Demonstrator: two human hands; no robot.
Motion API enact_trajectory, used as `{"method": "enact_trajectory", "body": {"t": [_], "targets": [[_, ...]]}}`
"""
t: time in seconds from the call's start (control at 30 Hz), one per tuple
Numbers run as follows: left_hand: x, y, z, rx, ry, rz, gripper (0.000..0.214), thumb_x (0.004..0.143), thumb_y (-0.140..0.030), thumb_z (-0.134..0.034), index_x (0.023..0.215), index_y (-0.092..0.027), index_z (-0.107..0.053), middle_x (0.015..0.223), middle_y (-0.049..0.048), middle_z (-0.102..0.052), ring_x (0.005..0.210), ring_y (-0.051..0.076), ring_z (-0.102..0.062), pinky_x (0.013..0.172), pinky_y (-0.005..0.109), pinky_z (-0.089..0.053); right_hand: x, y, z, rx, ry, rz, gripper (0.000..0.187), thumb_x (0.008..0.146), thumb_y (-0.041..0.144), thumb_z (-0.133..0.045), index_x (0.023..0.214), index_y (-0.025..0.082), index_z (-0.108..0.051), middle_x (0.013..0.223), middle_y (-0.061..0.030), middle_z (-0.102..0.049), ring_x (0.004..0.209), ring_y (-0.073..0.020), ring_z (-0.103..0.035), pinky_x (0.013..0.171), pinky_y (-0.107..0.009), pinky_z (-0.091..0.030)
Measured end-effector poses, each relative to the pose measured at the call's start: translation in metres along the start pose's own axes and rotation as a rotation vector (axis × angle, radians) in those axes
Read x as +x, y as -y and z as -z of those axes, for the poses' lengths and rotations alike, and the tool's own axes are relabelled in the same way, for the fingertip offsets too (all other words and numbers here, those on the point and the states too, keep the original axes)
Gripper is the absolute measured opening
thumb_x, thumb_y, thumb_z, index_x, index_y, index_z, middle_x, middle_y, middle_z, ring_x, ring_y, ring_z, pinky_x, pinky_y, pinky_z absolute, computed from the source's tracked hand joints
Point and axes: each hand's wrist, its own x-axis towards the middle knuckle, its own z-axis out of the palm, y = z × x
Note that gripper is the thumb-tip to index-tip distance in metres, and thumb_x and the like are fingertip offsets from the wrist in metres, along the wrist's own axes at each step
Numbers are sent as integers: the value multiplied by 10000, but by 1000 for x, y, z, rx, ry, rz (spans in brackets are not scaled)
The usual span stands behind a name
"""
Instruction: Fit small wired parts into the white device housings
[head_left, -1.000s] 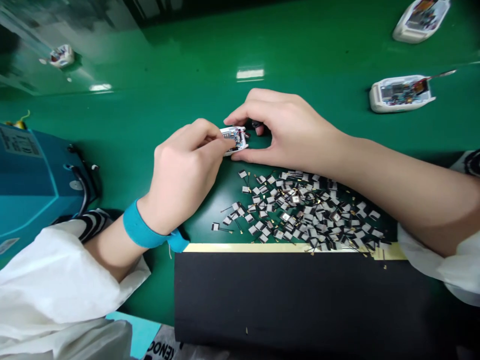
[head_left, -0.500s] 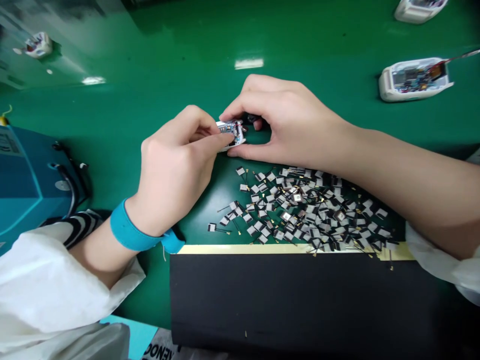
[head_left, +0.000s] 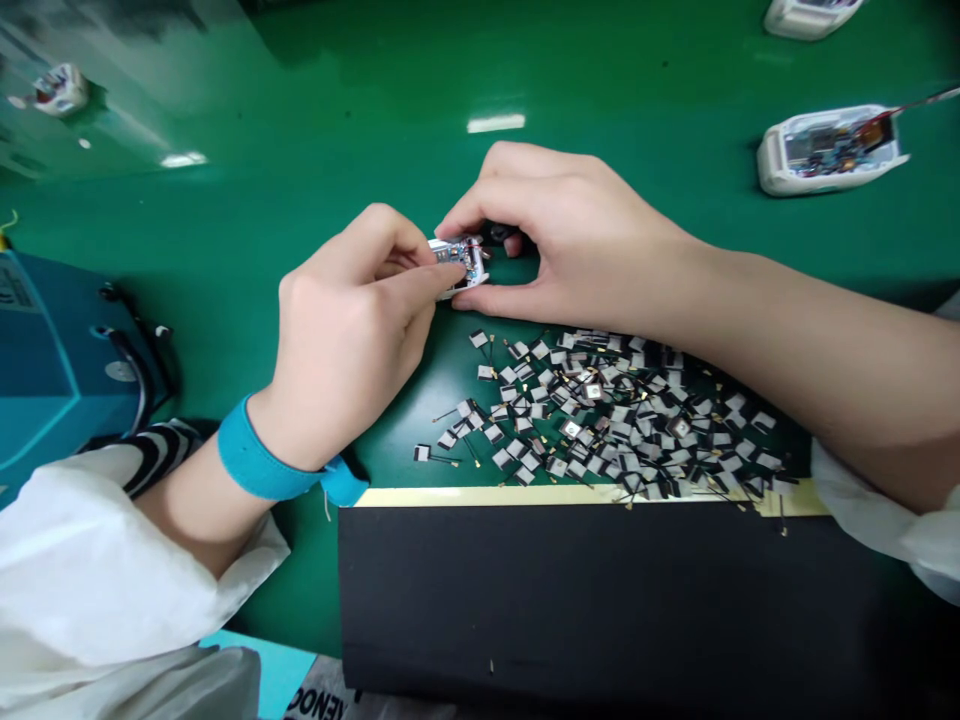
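A small white plastic housing with a circuit board inside (head_left: 469, 262) is held between both hands. My left hand (head_left: 352, 320) is closed on its left end, the thumb lying over the board, and covers much of it. At the other end, my right hand (head_left: 577, 235) grips the housing's edges with index finger and thumb. Something small and black (head_left: 501, 232) shows by the curled fingers of my right hand; its kind cannot be made out. Just below the hands lies a loose pile of small white-and-black antenna-like parts with short thin leads (head_left: 600, 410). A teal band (head_left: 262, 460) circles my left wrist.
An open white housing with a board and wires (head_left: 832, 150) sits at right; another (head_left: 814, 15) is partly visible above it. One more housing (head_left: 60, 90) is at the far left. A blue box with a cable (head_left: 52, 370) stands left. A black mat (head_left: 585, 600) lies in front.
The view has shifted slightly. Both hands keep the same hold on the housing, with no clear finger movement.
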Motion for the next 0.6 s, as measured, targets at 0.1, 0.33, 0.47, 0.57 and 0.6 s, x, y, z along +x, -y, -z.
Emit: {"method": "enact_trajectory", "body": {"t": [0.1, 0.33, 0.47, 0.57, 0.6], "targets": [[-1, 1, -1, 28, -16, -33, 205, 860, -258, -412, 873, -226, -614, 840, -12, -569, 723, 101, -527, 640, 219, -449, 0, 0, 1, 17, 6, 9, 270, 761, 346, -596, 954, 168, -534, 903, -21, -488, 786, -140, -502, 672, -260, -407], [-2, 3, -3, 67, -17, -66, 221, 871, -258, -401, 889, -234, -620, 857, -19, -552, 736, 92, -517, 635, 212, -428, 1, 3, 2, 17, 9, -13, 287, 736, 291, -610, 976, 138, -570, 883, -37, -492, 727, -132, -480, 626, -257, -391], [-1, 2, -2, 37, 3, -35, 203, 876, -272, -409, 888, -230, -607, 846, -33, -542, 726, 75, -492, 638, 197, -414, 1, 3, 1, 25, 6, -27, 254, 728, 282, -623, 945, 169, -556, 876, -22, -488, 740, -137, -494, 639, -257, -401], [0, 1, -2, 4, 17, -12, 209, 884, -278, -396, 898, -224, -597, 852, -28, -535, 727, 83, -482, 644, 213, -402, 0, 2, 1, 34, 6, -23, 227, 734, 287, -620, 917, 179, -541, 880, -19, -488, 758, -143, -502, 649, -257, -405], [0, 1, -2, -2, 24, -8, 216, 888, -280, -387, 898, -222, -595, 855, -25, -534, 731, 86, -480, 646, 218, -400, 0, 2, 1, 34, 4, -22, 222, 735, 287, -620, 911, 180, -539, 881, -18, -490, 763, -143, -502, 649, -254, -405]]}}
